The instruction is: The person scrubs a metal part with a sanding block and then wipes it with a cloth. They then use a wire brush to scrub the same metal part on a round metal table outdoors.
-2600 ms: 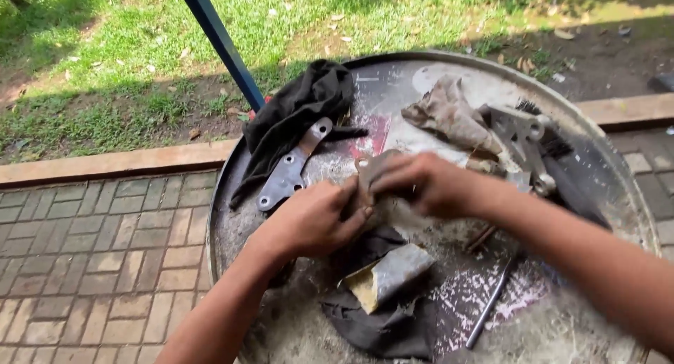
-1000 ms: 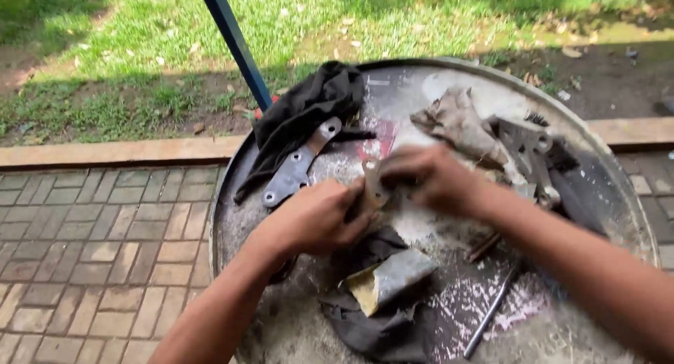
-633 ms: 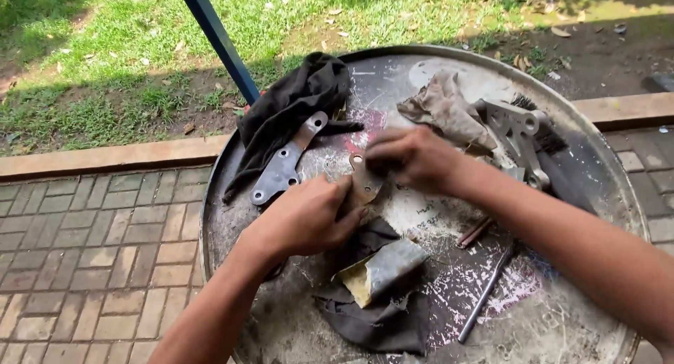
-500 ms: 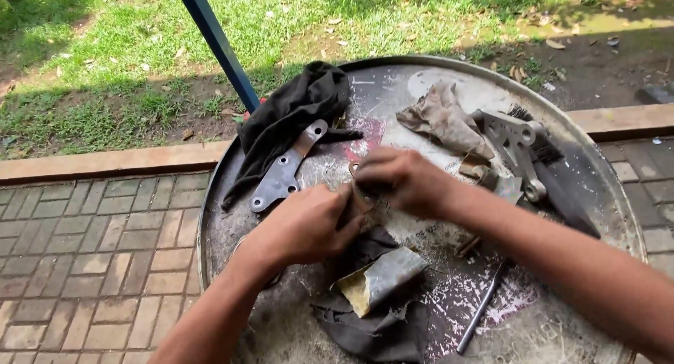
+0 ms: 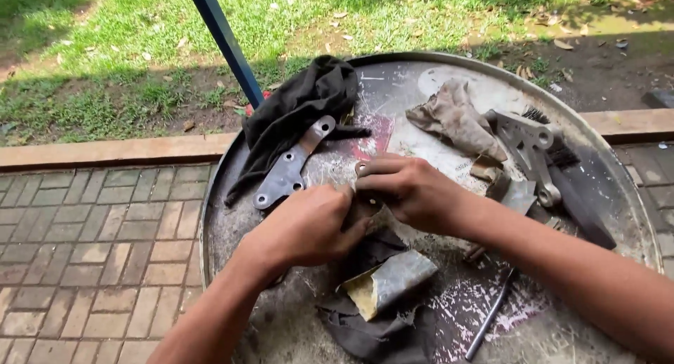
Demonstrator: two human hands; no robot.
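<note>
Work in hand: both hands meet over the middle of a round metal drum top [image 5: 618,188] that serves as the bench, working a small metal part [image 5: 364,195] between them, seemingly rubbing or cleaning it.
Left hand [image 5: 309,227]: fingers curl shut around the near end of the small metal part, perhaps with a scrap of sandpaper; what lies under the palm is hidden.
Right hand [image 5: 411,192]: fingers are closed on the far end of the same part, the thumb pressing from the side; a small ring-shaped end shows just above the knuckles.
Where the part is: held between the two hands, just above a dark rag [image 5: 379,329] and a folded piece of sandpaper [image 5: 390,283].
Doing it well, as a judgement: one hand should keep the part steady while the other makes short, even strokes; holding it low over the rag would catch it if it slips.
Risk: the grip looks tight and the edges may be sharp, so fingertips should stay off the rim.
Nearby: a flat metal bracket [image 5: 291,167] on a black cloth [image 5: 302,104], a grey rag [image 5: 453,118], a forked metal piece [image 5: 530,150], a brush [image 5: 572,188], a thin rod [image 5: 491,311], a blue pole [image 5: 225,41].
</note>
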